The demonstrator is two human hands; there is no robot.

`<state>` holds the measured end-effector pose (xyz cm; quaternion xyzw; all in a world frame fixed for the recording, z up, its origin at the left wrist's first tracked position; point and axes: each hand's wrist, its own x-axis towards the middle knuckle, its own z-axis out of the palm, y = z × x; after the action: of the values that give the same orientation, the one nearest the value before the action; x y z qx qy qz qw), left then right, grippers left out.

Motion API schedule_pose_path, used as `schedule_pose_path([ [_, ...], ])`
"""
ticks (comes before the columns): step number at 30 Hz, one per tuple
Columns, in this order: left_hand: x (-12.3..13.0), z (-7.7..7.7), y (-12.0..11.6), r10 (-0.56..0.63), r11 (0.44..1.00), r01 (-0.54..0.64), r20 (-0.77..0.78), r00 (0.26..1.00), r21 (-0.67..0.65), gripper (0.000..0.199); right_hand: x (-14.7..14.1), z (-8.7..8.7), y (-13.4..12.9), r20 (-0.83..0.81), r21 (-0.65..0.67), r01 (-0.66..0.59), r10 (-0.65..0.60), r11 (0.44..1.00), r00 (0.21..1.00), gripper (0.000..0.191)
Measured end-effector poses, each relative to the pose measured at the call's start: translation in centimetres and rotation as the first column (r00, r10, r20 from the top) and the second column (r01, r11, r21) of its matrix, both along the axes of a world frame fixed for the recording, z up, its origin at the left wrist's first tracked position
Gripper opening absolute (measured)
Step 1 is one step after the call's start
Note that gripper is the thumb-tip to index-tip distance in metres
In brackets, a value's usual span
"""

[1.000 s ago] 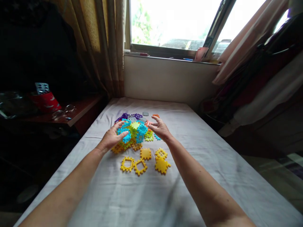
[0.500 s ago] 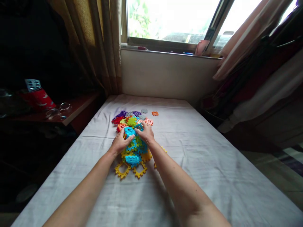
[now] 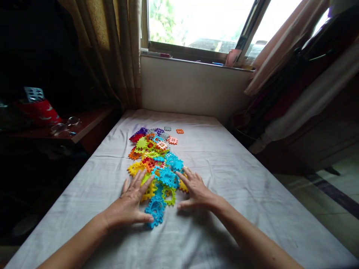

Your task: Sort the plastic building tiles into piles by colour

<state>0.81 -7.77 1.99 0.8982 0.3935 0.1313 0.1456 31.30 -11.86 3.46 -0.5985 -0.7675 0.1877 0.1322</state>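
A long heap of plastic interlocking tiles with toothed edges lies on the sheet, with blue tiles (image 3: pixel 167 177) in the middle. My left hand (image 3: pixel 131 198) is spread over the heap's near left side, fingers on or just above yellow tiles (image 3: pixel 136 168). Its thumb meets a blue tile (image 3: pixel 155 211) at the near end. On the right side my right hand (image 3: pixel 196 188) is spread, its fingertips beside the blue and yellow tiles. Neither hand grips anything. A lime-green square tile (image 3: pixel 168 195) lies between the hands. Contact under the fingers is partly hidden.
Purple tiles (image 3: pixel 140 131) and red ones sit at the far end. An orange tile (image 3: pixel 180 131) and a grey tile (image 3: pixel 167 128) lie apart there. Left of the bed, a wooden table (image 3: pixel 92 121) bears glasses (image 3: pixel 66 127) and a red container (image 3: pixel 42 112).
Both hands have come nearer to me and spread apart, letting go of the bunched tiles. The heap now stretches out longer and flatter, with blue tiles shifted about. The view has moved slightly.
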Motion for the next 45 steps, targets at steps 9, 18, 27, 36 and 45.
schedule_pose_path([
  [9,3.2,0.1,5.3,0.212,0.975,-0.213,0.014,0.977,0.067,0.094,-5.2,-1.9,7.4,-0.150,0.222,0.168,-0.136,0.960,0.979,0.093],
  [18,-0.1,0.2,2.4,0.124,0.991,-0.124,-0.008,0.992,-0.051,0.091,0.8,0.0,7.1,-0.191,0.045,0.270,-0.258,0.962,0.947,0.077],
  [27,4.0,1.0,1.4,0.184,0.979,-0.183,-0.002,0.983,0.084,0.083,-2.2,-0.5,4.6,-0.126,0.231,0.295,-0.272,0.927,0.954,0.053],
  [36,0.1,-0.8,3.0,0.342,0.853,-0.448,0.361,0.867,0.267,0.045,1.4,-1.6,4.5,-0.198,0.391,0.544,-0.509,0.743,0.838,0.042],
  [45,-2.7,-1.2,4.5,0.466,0.713,-0.630,0.462,0.755,0.309,0.028,2.0,-2.2,4.0,-0.113,0.499,0.554,-0.584,0.666,0.804,0.027],
])
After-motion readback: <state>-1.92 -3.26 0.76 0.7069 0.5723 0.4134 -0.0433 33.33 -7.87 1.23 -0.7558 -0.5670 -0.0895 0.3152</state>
